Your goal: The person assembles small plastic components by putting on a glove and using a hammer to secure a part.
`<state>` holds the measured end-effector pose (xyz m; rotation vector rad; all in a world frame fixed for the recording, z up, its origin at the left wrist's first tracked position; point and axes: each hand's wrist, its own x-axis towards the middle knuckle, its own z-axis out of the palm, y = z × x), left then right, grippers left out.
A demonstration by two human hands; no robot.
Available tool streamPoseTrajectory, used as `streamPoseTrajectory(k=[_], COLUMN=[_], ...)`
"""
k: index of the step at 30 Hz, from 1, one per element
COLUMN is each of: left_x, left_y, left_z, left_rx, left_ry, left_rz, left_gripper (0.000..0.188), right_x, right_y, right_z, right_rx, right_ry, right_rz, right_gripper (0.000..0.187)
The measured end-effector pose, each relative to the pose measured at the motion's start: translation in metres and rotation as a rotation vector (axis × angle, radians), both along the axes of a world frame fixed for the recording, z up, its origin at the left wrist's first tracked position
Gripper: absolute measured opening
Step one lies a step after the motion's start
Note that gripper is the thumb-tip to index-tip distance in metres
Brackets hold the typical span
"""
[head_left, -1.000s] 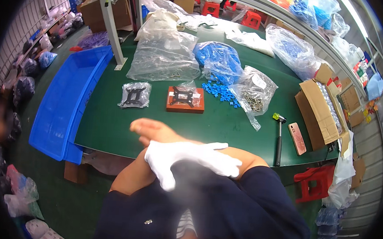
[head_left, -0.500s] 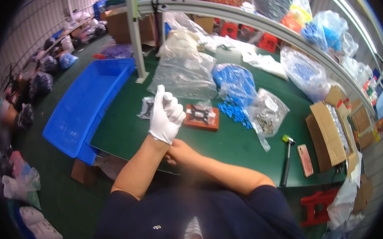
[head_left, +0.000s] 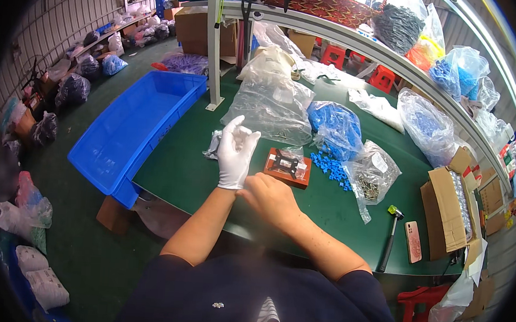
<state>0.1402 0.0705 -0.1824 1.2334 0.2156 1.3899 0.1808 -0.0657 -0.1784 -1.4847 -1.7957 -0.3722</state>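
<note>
My left hand [head_left: 236,154] wears a white glove [head_left: 232,174] and is raised over the near part of the green table [head_left: 209,184]. Its fingers are parted and hold nothing. My bare right hand [head_left: 273,200] is at the glove's cuff by the left wrist, its fingers curled and pinching the edge. Just right of the glove lies a reddish-brown block [head_left: 276,173] with a black X-shaped bracket [head_left: 286,162] in clear plastic on top. A small clear packet [head_left: 213,145] lies left of the glove.
Small blue parts [head_left: 333,167] spill from a blue-filled bag [head_left: 336,125]; a bag of metal screws [head_left: 375,179] lies beside them. Rightward are a hammer [head_left: 390,240], a phone [head_left: 412,241] and an open carton [head_left: 443,219]. A blue tub [head_left: 114,137] stands left, below a metal frame post [head_left: 214,52].
The gloved fingers have loosened from a partly curled shape and spread. My right hand has moved up from beneath the left wrist to the glove's cuff. The whole view has shifted.
</note>
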Motion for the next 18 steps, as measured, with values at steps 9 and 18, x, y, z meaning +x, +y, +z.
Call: streamPoseTrajectory(k=[9,18], left_x=[-0.013,-0.022], left_y=[0.009,0.014], left_z=[-0.010,-0.012], left_rx=[0.419,0.738], left_ry=[0.257,0.761], left_rz=[0.533,0.735], left_gripper=[0.060,0.066], right_x=[-0.001,-0.001], right_y=[-0.005,0.001], right_z=[0.014,0.011], right_rx=[-0.057,-0.224], right_ry=[-0.090,-0.267], right_rz=[-0.033,-0.143], right_gripper=[0.024,0.025])
